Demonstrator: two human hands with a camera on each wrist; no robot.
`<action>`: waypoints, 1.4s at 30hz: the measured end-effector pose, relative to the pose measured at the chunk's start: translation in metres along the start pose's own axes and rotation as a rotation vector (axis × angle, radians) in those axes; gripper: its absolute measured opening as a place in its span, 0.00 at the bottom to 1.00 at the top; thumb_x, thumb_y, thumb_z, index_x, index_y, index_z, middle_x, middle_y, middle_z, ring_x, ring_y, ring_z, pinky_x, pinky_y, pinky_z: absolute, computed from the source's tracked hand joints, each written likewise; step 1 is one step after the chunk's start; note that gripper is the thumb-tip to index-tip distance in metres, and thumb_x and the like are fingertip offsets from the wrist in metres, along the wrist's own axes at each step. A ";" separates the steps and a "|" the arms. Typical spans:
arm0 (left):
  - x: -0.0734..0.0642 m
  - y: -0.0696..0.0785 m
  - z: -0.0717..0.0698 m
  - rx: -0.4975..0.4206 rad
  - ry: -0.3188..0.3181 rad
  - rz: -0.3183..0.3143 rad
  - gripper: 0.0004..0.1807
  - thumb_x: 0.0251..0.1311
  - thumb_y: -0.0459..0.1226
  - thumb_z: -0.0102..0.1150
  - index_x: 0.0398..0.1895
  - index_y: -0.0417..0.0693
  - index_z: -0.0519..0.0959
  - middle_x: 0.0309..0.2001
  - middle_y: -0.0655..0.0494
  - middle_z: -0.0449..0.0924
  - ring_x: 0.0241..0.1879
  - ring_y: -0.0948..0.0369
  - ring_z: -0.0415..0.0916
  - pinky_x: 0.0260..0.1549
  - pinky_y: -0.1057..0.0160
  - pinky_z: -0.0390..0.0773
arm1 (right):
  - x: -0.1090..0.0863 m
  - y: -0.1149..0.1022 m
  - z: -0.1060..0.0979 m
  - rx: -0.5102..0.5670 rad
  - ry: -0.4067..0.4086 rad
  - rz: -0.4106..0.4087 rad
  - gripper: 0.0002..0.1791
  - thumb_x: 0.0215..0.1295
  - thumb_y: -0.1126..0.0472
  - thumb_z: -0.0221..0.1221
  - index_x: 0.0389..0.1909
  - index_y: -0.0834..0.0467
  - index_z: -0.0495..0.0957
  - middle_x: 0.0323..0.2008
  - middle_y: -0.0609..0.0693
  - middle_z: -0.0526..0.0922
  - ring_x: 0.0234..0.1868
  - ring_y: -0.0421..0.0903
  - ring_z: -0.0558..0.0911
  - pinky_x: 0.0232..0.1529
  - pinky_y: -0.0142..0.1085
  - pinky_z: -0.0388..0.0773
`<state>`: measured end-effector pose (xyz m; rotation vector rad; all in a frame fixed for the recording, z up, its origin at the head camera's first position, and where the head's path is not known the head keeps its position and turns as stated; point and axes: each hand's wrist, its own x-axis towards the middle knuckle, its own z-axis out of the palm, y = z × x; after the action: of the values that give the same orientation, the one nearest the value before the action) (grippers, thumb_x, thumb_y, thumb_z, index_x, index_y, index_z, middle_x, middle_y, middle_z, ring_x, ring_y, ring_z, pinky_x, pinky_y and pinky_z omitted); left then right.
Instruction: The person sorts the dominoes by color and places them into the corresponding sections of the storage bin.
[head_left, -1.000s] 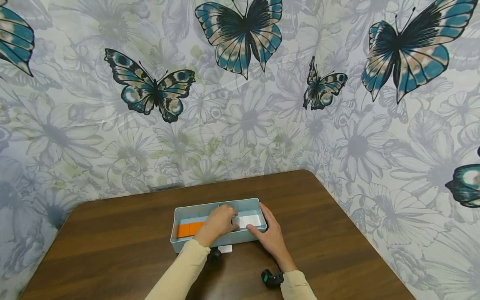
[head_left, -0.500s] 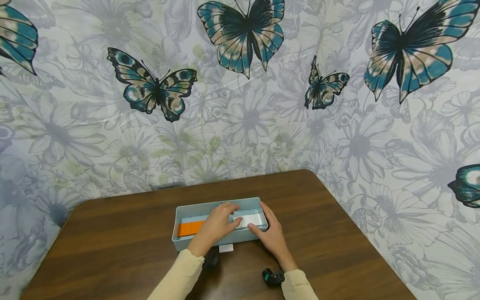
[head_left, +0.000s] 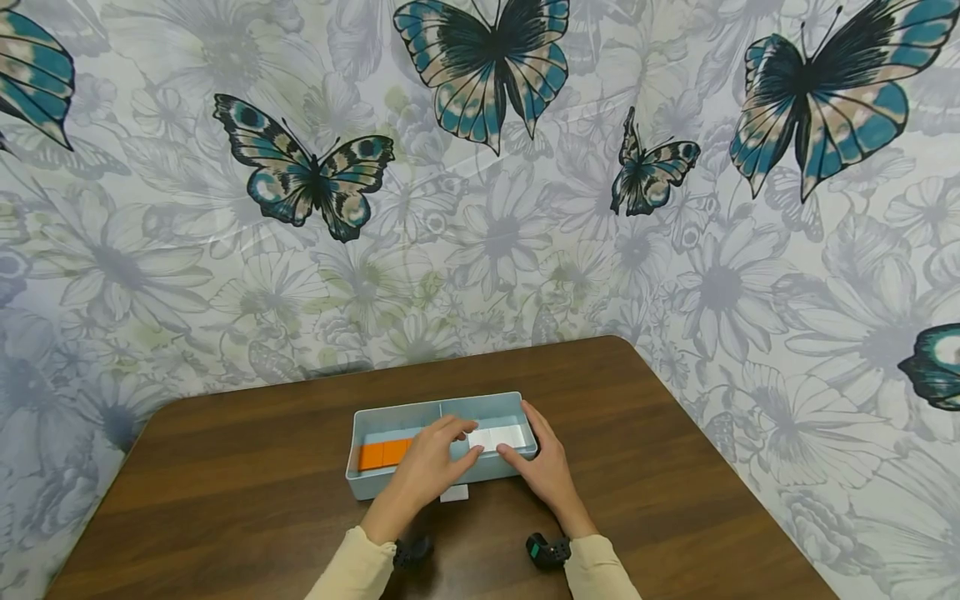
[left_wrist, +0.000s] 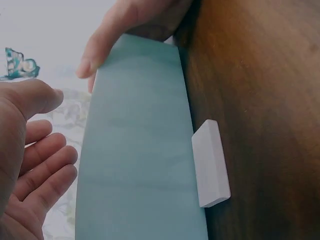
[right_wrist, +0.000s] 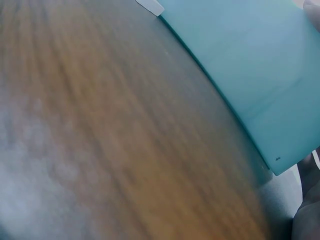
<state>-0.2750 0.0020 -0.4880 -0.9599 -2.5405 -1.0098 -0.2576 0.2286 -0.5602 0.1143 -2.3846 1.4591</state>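
A light blue box (head_left: 367, 487) with a divider lies on the table. Orange tiles (head_left: 384, 454) fill part of its left compartment, and white tiles (head_left: 498, 437) lie in a row in the right one. My left hand (head_left: 427, 462) hovers over the middle of the box. Its thumb and fingers are apart with nothing between them, as the left wrist view also shows. My right hand (head_left: 549, 479) holds the box's right end, thumb at the front rim and fingers round the end wall. A white block (left_wrist: 210, 164) lies on the table against the box's front wall (left_wrist: 140, 135).
The brown wooden table (head_left: 247, 467) reaches back to a wall covering (head_left: 495, 275) printed with flowers and butterflies. Black devices sit at both wrists, one by the left cuff (head_left: 412, 551) and one by the right cuff (head_left: 547, 552).
My left hand has opened its thumb and fingers and drawn back slightly toward the lower left, uncovering more of the white tiles. The right hand keeps its hold on the box.
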 end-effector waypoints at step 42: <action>-0.080 0.006 0.025 0.254 0.031 -0.027 0.15 0.58 0.39 0.75 0.47 0.44 0.89 0.43 0.59 0.81 0.42 0.60 0.76 0.42 0.60 0.83 | 0.001 -0.002 -0.001 -0.016 0.006 0.020 0.48 0.60 0.47 0.74 0.79 0.49 0.63 0.77 0.52 0.66 0.75 0.57 0.68 0.72 0.61 0.64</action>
<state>-0.2101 -0.0165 -0.5384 -0.8343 -2.5822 -0.6806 -0.2574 0.2290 -0.5581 0.0819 -2.3984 1.4471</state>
